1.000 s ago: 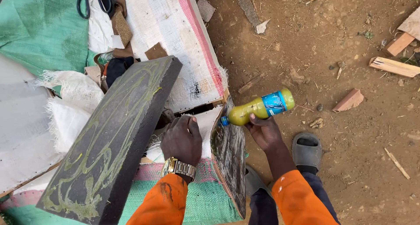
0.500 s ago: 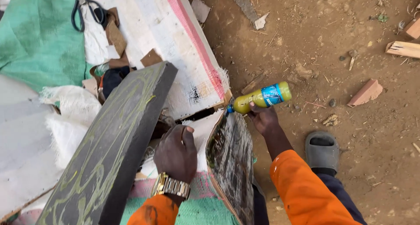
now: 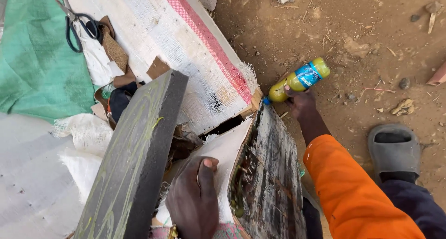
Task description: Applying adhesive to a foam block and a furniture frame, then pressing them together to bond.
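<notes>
Right hand [image 3: 299, 102] outstretched, gripping yellow bottle [image 3: 299, 80]; left hand [image 3: 194, 199] pressed flat on white fabric [image 3: 223, 150]

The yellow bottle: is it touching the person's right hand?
Touching. The head view shows the right hand wrapped around the neck end of the yellow bottle.

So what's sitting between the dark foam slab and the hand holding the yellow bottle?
In the head view, between the dark foam slab and the right hand lie white woven cloth, pressed by the left hand, and an upright grimy board.
</notes>
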